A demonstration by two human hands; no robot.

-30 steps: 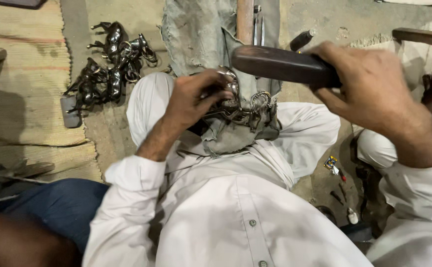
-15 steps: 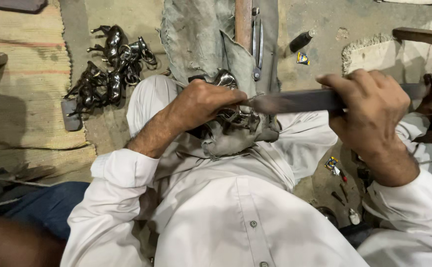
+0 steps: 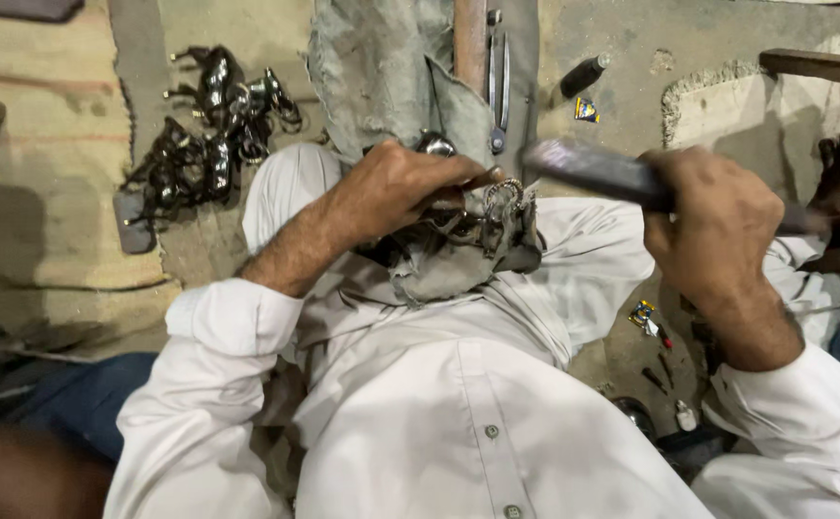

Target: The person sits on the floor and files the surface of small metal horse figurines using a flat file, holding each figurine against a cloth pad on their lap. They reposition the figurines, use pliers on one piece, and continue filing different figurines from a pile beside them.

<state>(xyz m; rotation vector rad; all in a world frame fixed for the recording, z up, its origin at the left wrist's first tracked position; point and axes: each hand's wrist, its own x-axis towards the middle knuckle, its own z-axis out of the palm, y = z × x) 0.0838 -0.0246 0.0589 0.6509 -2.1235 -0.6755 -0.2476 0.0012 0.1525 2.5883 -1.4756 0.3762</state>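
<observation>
Left hand (image 3: 401, 187): fingers curled and closed over a small metal workpiece (image 3: 502, 197), pinning it on a grey cloth (image 3: 439, 274) bunched across the lap. Workpiece: shiny, curled in outline, projecting just past the left fingertips toward the right; rest of it hidden beneath the fingers.

Right hand (image 3: 718, 226): fist closed tight around a long dark tool (image 3: 598, 173), held nearly level. Tool's free end blurred, just beside the workpiece; contact cannot be told. Opposite end protruding past the right side of the fist.

On the floor to the upper left: a cluster of dark metal figurines (image 3: 209, 135), well apart from both hands. Beyond the lap: a grey sheet (image 3: 382, 67) carrying a wooden handle (image 3: 470, 38) and slim metal pliers (image 3: 497, 86). Farther right: a small black cylinder (image 3: 583, 75).
</observation>
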